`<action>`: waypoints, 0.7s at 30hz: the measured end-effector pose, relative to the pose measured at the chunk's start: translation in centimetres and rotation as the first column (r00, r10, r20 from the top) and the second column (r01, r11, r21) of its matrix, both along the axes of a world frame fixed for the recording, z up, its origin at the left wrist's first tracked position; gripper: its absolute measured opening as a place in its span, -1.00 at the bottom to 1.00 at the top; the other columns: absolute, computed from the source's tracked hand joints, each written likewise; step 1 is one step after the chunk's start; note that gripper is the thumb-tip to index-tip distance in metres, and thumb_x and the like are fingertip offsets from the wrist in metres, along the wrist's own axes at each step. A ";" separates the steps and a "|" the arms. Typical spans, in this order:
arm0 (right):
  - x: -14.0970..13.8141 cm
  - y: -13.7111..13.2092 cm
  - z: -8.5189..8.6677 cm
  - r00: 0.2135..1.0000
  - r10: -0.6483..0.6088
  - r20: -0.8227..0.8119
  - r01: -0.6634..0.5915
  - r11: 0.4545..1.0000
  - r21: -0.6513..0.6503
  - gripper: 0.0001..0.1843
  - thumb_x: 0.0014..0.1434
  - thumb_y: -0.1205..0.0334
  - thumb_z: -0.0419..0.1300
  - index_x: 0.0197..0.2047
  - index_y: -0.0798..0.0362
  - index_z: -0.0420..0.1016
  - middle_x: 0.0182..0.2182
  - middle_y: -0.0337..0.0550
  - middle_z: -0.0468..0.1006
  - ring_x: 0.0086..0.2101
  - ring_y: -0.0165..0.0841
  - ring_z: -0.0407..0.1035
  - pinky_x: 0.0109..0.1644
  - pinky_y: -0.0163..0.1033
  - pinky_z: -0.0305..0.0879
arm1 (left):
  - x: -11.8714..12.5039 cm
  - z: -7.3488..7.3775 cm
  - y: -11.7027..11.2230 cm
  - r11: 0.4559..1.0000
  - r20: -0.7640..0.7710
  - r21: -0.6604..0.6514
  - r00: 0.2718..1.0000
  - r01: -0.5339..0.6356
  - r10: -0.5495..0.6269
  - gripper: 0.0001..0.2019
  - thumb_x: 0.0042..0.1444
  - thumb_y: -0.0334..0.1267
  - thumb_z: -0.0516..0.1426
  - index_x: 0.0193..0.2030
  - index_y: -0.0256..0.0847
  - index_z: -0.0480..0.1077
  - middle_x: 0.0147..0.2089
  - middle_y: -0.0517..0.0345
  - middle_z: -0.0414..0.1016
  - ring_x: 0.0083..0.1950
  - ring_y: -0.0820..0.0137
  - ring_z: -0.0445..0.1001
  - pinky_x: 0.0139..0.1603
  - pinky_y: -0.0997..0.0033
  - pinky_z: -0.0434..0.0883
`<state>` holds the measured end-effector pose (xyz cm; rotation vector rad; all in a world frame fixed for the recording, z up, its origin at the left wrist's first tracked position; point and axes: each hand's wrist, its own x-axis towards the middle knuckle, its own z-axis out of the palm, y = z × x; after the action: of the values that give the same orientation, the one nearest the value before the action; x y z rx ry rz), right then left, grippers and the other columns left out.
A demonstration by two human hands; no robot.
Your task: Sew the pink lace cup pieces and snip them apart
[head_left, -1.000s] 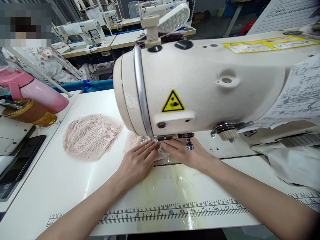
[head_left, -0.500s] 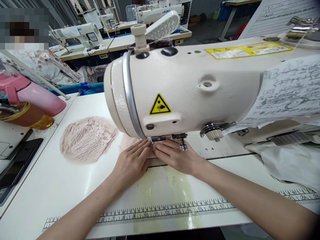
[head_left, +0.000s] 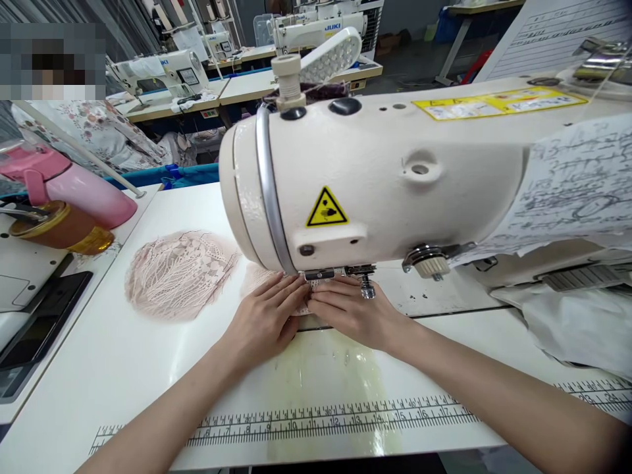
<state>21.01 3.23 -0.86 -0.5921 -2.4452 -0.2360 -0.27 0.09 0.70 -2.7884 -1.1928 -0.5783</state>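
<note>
A pale pink lace piece lies beneath the needle area of the white sewing machine, mostly covered by my hands and the machine head. My left hand rests on it with fingers stretched forward and flat. From the other side, my right hand has its fingers pressed together at the lace edge; its thumb is largely hidden. The fingertips of both hands come close together just below the metal needle-bar parts. To the left, a second round lace piece with loose thread ends lies on the table.
A pink bottle, an amber jar and a dark phone stand or lie at the left. A printed ruler runs along the front edge. White cloth lies at right. Another person sits beyond the table.
The whole view has shifted slightly, so everything appears a little farther right. Both hands stay at the lace under the machine head, with hardly any movement against it.
</note>
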 end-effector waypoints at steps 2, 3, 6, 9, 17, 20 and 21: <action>-0.1 0.0 0.0 0.999 0.027 -0.021 -0.027 1.000 0.010 -0.73 0.25 0.54 0.04 -0.24 0.04 0.49 -0.39 -0.33 0.58 -0.32 -0.49 0.42 -0.15 -0.31 0.35 | -0.1 0.0 0.0 1.000 0.000 0.000 1.000 0.001 -0.001 -0.56 0.15 -0.41 0.04 0.19 -0.33 0.30 0.16 -0.07 0.45 0.19 0.21 0.43 0.25 0.05 0.38; -0.1 0.0 -0.1 0.998 0.045 -0.033 -0.044 0.999 0.022 -0.74 0.26 0.52 0.05 -0.23 0.04 0.50 -0.39 -0.34 0.59 -0.32 -0.50 0.42 -0.10 -0.30 0.36 | -0.1 0.0 0.0 1.000 0.000 -0.002 1.000 -0.002 0.002 -0.56 0.15 -0.41 0.04 0.20 -0.33 0.30 0.16 -0.06 0.45 0.19 0.21 0.43 0.25 0.05 0.39; -0.2 0.1 -0.3 0.993 0.086 -0.076 -0.083 0.996 0.032 -0.78 0.26 0.49 0.08 -0.24 0.05 0.51 -0.37 -0.35 0.60 -0.31 -0.50 0.44 0.02 -0.28 0.36 | -0.1 0.0 0.0 1.000 0.002 -0.007 1.000 -0.010 0.010 -0.56 0.16 -0.40 0.03 0.20 -0.30 0.31 0.16 -0.05 0.46 0.17 0.21 0.45 0.23 0.06 0.39; -0.3 0.2 -0.6 0.991 0.093 -0.091 -0.090 0.995 0.042 -0.80 0.25 0.48 0.10 -0.27 0.06 0.51 -0.38 -0.35 0.60 -0.31 -0.50 0.44 0.00 -0.29 0.38 | -0.1 0.0 0.0 1.000 -0.008 -0.001 1.000 -0.022 0.022 -0.56 0.16 -0.40 0.03 0.20 -0.29 0.32 0.17 -0.07 0.45 0.16 0.19 0.45 0.22 0.05 0.40; -0.1 0.1 -0.5 0.998 0.039 -0.039 -0.037 0.998 0.049 -0.78 0.26 0.47 0.09 -0.25 0.02 0.51 -0.35 -0.37 0.59 -0.28 -0.50 0.41 -0.16 -0.30 0.31 | 0.1 -0.1 0.0 0.999 -0.046 0.035 0.998 -0.041 0.042 -0.57 0.15 -0.40 0.03 0.17 -0.36 0.33 0.15 -0.13 0.45 0.14 0.15 0.47 0.18 -0.01 0.43; 0.0 -0.4 -0.1 0.999 -0.030 -0.027 0.031 0.997 0.064 -0.75 0.26 0.50 0.07 -0.26 0.00 0.51 -0.33 -0.38 0.59 -0.28 -0.50 0.38 -0.32 -0.29 0.19 | 0.2 -0.1 -0.1 0.997 -0.063 0.052 0.997 -0.049 0.053 -0.57 0.14 -0.39 0.02 0.16 -0.39 0.34 0.15 -0.15 0.45 0.13 0.14 0.48 0.18 0.00 0.43; 0.1 -0.5 0.1 0.998 -0.063 -0.030 0.065 0.995 0.072 -0.74 0.26 0.51 0.07 -0.26 0.00 0.50 -0.32 -0.39 0.59 -0.29 -0.50 0.37 -0.37 -0.27 0.14 | 0.3 -0.1 -0.1 0.997 -0.071 0.055 0.996 -0.053 0.057 -0.57 0.14 -0.38 0.03 0.16 -0.41 0.34 0.15 -0.16 0.45 0.13 0.14 0.48 0.17 0.00 0.43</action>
<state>21.09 2.69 -0.78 -0.6385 -2.3825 -0.3399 0.01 -0.03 0.56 -2.6989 -1.2165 -0.4920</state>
